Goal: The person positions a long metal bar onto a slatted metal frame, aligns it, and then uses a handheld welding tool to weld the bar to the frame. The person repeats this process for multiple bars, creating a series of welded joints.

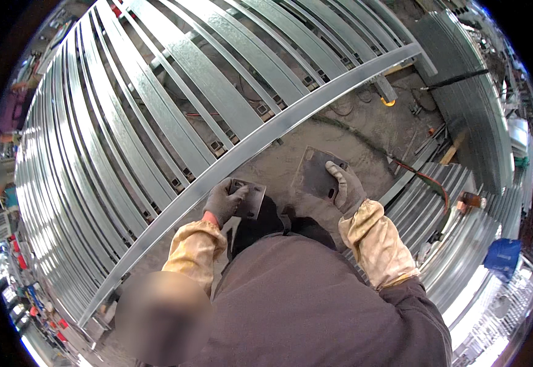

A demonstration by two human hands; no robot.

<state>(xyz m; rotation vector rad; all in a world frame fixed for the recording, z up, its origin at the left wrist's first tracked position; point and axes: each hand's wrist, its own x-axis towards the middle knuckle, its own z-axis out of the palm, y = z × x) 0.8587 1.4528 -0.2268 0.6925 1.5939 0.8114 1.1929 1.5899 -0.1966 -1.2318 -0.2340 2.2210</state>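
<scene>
Head view: the left hand, gloved, grips a small dark steel plate at centre frame, fingers closed over its left edge; the right hand pinches a larger dark plate by its right side, just right of centre. Both plates are lifted, neither yet set against the long galvanised rail crossing the frame — placing seems left to do. A blurred patch covers the lower left; the plates' undersides are hidden.
</scene>
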